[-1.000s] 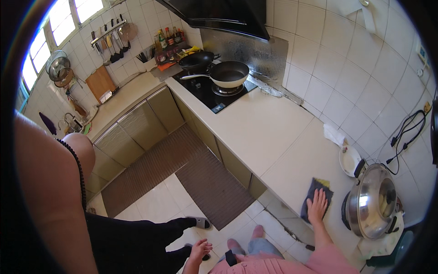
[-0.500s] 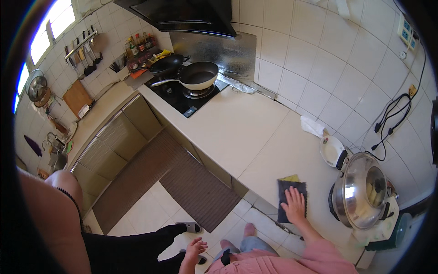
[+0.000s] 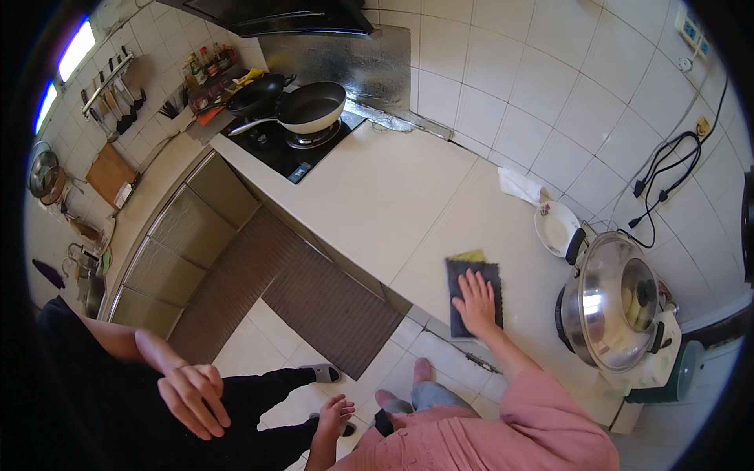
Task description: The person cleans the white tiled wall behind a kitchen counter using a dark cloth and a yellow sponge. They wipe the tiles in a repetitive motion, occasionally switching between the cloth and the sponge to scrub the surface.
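My right hand [image 3: 477,302] lies flat with its fingers spread on a dark grey cloth [image 3: 463,322]. The cloth rests on the pale countertop [image 3: 377,204] close to its front edge, and a yellow piece of cloth [image 3: 471,256] pokes out from under its far side. My left hand [image 3: 336,414] hangs low in front of my pink top, fingers loosely bent and apart, with nothing visible in it. To the right of the cloth stands a steel pot with a glass-windowed lid [image 3: 609,314]. A white plate [image 3: 556,228] sits behind the pot, beside a crumpled white cloth [image 3: 520,187].
At the left another person in black [image 3: 94,385] holds a hand [image 3: 192,399] out. A frying pan [image 3: 310,108] and a black wok [image 3: 255,96] stand on the hob [image 3: 275,153]. Black cables [image 3: 667,173] hang along the tiled wall. Brown mats [image 3: 334,314] cover part of the floor.
My right hand and the grey cloth have slid a little farther from the counter's front edge. The other person's hand has swung into sight at the left. The whole view has shifted slightly.
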Tool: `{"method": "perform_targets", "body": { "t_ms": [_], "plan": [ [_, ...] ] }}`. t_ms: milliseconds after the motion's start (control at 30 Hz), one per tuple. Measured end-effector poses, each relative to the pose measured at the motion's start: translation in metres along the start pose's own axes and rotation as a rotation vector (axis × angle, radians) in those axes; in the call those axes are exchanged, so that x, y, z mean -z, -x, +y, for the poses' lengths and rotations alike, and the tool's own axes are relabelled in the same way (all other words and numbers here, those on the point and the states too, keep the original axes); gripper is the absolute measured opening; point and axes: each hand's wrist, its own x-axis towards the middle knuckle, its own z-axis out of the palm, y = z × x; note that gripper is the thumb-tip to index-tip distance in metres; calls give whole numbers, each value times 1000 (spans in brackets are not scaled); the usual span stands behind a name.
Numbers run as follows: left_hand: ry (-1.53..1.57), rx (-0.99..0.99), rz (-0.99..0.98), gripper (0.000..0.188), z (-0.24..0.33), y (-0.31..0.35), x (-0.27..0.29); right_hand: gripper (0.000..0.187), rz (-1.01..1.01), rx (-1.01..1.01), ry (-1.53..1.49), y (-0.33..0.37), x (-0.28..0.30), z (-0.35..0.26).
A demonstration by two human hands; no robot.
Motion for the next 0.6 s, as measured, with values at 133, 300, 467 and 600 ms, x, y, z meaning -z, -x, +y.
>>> {"method": "perform_targets", "body": {
  "t_ms": [133,300,467,600],
  "plan": [
    [-5,-53,-2,42,23,9,-13,63,-169,69,-23,52,37,5],
    [-64,-367,-54,39,118,67,-39,61,41,-264,62,24,22,71],
    [-410,-1376,56,22,271,207,-97,64,56,-280,138,-11,9,60],
    [-324,-2034,-380,36,323,294,-110,63,-84,47,-42,20,22,5]
  ]
}}
